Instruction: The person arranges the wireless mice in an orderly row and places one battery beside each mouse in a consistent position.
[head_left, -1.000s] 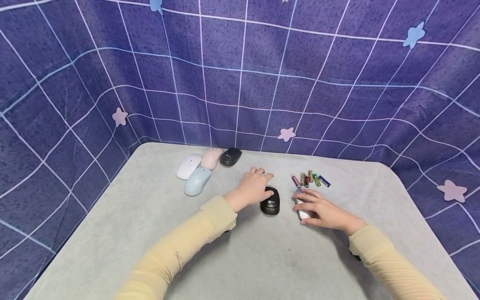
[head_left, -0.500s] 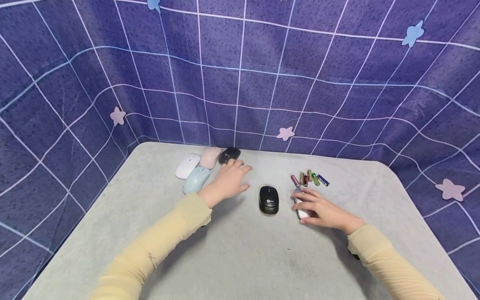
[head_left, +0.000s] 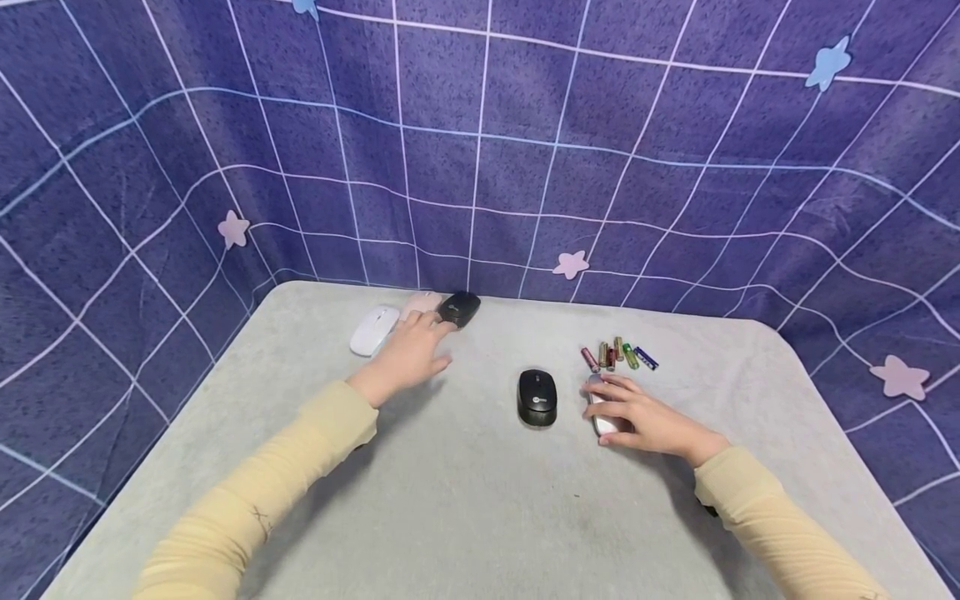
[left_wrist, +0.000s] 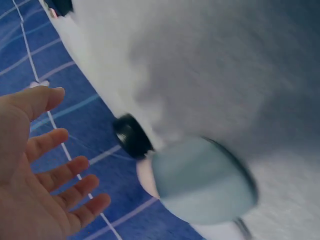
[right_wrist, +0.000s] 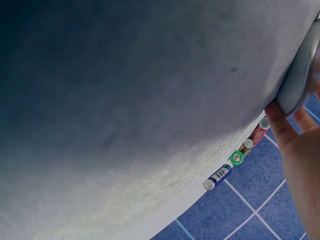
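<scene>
My left hand [head_left: 405, 354] hovers with loosely spread fingers over the cluster of computer mice at the back left. Below it lies a light blue mouse [left_wrist: 200, 182], nearly all hidden by the hand in the head view. In the left wrist view nothing is between that hand's fingers. My right hand [head_left: 648, 417] holds a white and grey mouse [head_left: 604, 426] against the table, thumb at one side and fingertips over the other. Between the hands rests a black mouse [head_left: 537, 397].
Around the left hand sit a white mouse [head_left: 371, 332], a pink mouse [head_left: 420, 303] and a second black mouse [head_left: 460, 308]. Several small batteries [head_left: 630, 357] lie beyond the right hand on the grey table [head_left: 480, 517]. A purple curtain [head_left: 517, 167] hangs close behind.
My left hand has moved away from the middle black mouse, left and back to above the light blue mouse. The right hand keeps its place on the white and grey mouse.
</scene>
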